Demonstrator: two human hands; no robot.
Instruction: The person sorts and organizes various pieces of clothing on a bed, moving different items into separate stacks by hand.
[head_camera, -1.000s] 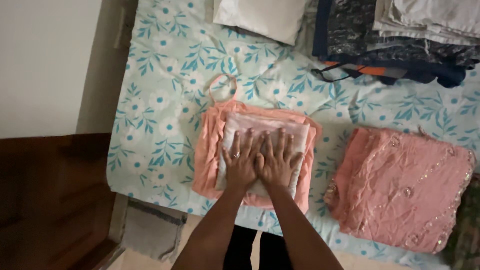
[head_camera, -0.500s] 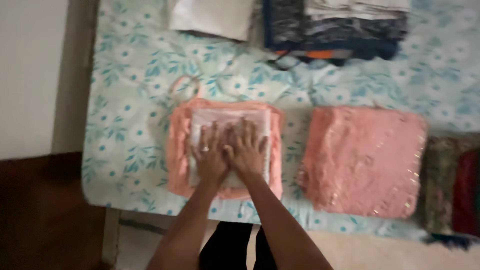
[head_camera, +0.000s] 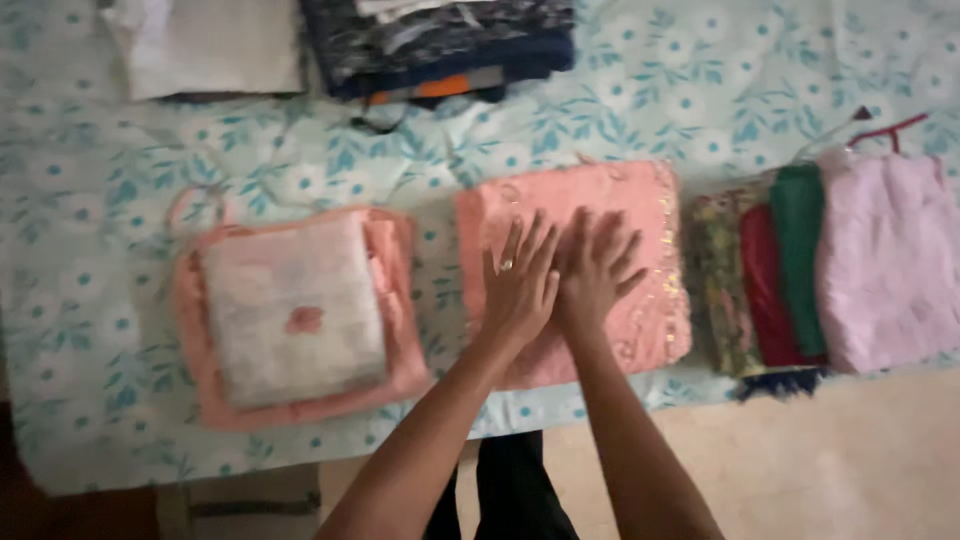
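Note:
My left hand (head_camera: 518, 282) and my right hand (head_camera: 594, 270) lie flat, side by side, with fingers spread on a folded pink garment with sequin trim (head_camera: 640, 215) in the middle of the bed. A ring shows on my left hand. To the left lies a peach folded garment (head_camera: 400, 330) with a loop strap, and a pale folded cloth (head_camera: 292, 310) rests on top of it. Neither hand grips anything.
The bed has a light blue floral sheet (head_camera: 90, 290). A stack of red, green and patterned folded clothes (head_camera: 780, 265) and a light pink one (head_camera: 885, 260) lie at the right. Dark folded clothes (head_camera: 440, 45) and a white pillow (head_camera: 205, 45) sit at the far side.
Both hands left the pale cloth on the peach pile and moved right onto the sequined pink garment. The view shifted right, bringing the pile at the right into sight.

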